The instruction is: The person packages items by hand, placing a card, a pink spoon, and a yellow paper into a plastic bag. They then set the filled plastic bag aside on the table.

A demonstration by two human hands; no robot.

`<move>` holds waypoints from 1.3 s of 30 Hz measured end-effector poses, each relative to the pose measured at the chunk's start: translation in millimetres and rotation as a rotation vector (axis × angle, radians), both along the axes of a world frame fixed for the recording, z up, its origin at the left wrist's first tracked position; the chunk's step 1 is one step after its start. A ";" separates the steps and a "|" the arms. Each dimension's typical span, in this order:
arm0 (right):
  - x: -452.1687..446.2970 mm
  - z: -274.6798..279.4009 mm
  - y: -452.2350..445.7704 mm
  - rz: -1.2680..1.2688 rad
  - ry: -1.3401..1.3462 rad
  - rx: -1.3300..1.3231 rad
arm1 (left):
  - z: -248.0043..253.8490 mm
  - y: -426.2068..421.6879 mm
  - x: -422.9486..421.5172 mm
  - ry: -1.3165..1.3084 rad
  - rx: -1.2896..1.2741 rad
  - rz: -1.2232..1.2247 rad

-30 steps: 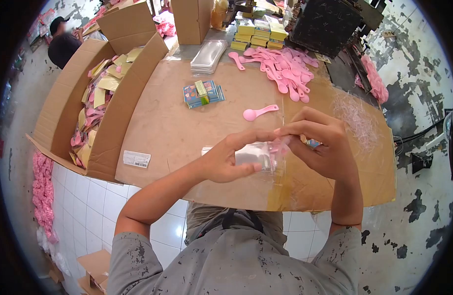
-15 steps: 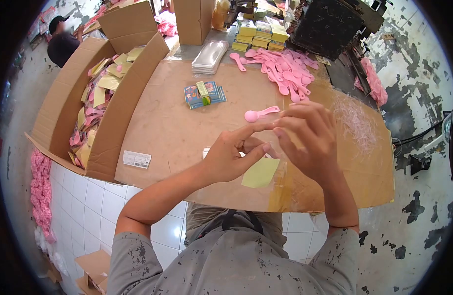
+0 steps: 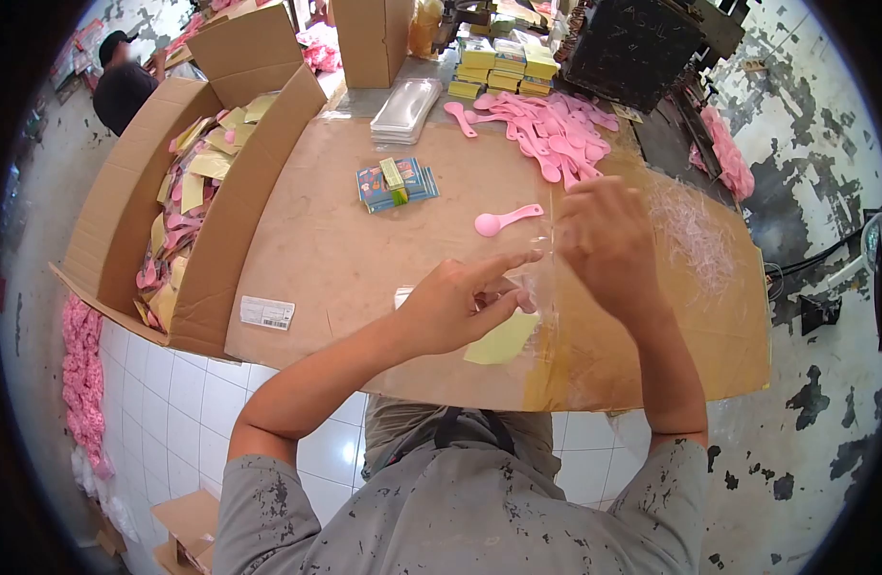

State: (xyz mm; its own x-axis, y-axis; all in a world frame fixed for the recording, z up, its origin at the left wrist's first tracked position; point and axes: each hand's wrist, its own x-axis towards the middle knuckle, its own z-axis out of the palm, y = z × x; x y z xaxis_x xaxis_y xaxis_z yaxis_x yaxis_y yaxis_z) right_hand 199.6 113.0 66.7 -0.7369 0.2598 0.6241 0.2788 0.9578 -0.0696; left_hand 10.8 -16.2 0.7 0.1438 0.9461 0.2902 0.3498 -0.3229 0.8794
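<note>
My left hand (image 3: 460, 305) is over the near middle of the cardboard-covered table, its index finger stretched out and its thumb pressed toward the curled fingers. From under it a pale yellow card (image 3: 498, 343) sticks out, with what looks like clear plastic film around its upper end. To the right, my right hand (image 3: 608, 240) is raised with its fingers curled and smeared by motion; whether it holds anything does not show. A single pink spoon (image 3: 489, 225) lies just beyond my left hand. Part of a white item (image 3: 401, 297) shows behind the left wrist.
A pile of pink spoons (image 3: 556, 134) lies at the back, near stacked yellow card bundles (image 3: 503, 62). Clear plastic sleeves (image 3: 404, 107) and a banded blue card bundle (image 3: 397, 184) lie farther left. An open carton (image 3: 220, 249) stands left; plastic shreds (image 3: 695, 235) lie right.
My right hand has moved slightly up and away from the left fingertips, its fingers now more curled. The yellow card has shifted a little toward me and left.
</note>
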 end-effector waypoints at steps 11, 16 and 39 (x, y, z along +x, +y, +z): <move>223.5 -22.2 145.9 -0.266 0.517 -1.101 | -7.6 6.4 -9.8 -0.548 -0.249 -0.133; 281.3 -77.1 171.7 -0.868 -0.044 -0.104 | -13.8 10.2 -9.4 -0.548 -0.234 -0.104; 25.6 -70.9 8.5 0.274 0.263 -1.396 | -28.9 17.6 -7.4 -0.545 -0.213 0.074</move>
